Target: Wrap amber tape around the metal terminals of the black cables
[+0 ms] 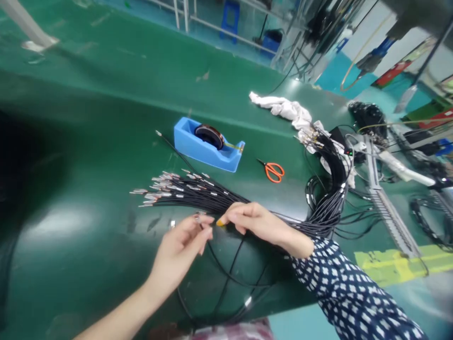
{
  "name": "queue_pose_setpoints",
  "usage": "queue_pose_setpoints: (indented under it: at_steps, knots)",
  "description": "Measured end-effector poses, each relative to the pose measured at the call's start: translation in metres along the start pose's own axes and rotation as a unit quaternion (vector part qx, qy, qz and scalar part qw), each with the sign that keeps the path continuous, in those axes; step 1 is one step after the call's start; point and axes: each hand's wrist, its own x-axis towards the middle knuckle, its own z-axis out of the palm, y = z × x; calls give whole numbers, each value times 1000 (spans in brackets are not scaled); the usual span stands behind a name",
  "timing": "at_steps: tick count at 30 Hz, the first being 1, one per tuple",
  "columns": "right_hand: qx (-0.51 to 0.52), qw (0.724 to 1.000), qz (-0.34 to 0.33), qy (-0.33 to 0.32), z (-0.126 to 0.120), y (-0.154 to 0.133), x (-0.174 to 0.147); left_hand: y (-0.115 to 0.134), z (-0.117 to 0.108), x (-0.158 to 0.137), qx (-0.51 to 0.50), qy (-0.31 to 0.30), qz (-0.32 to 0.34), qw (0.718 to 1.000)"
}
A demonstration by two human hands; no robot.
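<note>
My left hand (186,241) pinches a thin black cable (215,259) near its end, and a small metallic tip shows above the fingers. The cable loops down toward the table's front edge. Close beside it, my right hand (253,222) has thumb and forefinger closed on a small amber piece of tape (221,222), just apart from the left fingertips. Behind both hands lies a thick bundle of black cables (198,191), its silvery ends fanned out to the left. A blue tape dispenser (208,156) with a dark amber tape roll (209,136) stands beyond the bundle.
Orange-handled scissors (274,171) lie right of the dispenser. More coiled black cables (332,203) and a white cloth (290,111) are at the right, near a grey slotted duct (391,215). Yellow tape (399,267) marks the green table (88,165).
</note>
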Motion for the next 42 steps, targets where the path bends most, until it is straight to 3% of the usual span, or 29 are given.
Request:
queue_pose_setpoints:
  at_steps: [8,15,19,22,25,28,34,38,42]
  knots:
    - [-21,1000,-7,-16,11,0,-2,1,3,-6,81,47,14,996]
    - [-54,998,2,10,19,3,-3,-2,0,-5,153,38,38,987]
    - [13,998,27,60,28,15,1,3,-2,-2,95,25,-3,995]
    - [88,989,44,108,35,21,1,6,-1,1,-10,14,-43,999]
    - [127,984,33,117,43,23,0,8,1,5,-125,11,-78,989]
    - [128,983,29,125,51,25,1,11,2,6,-177,3,-98,979]
    - [159,970,0,184,55,32,5,12,0,6,-190,7,-75,979]
    - [141,976,1,169,42,25,2,11,2,3,-141,2,-19,990]
    - [98,987,0,128,34,18,3,10,3,0,-82,-31,-30,996]
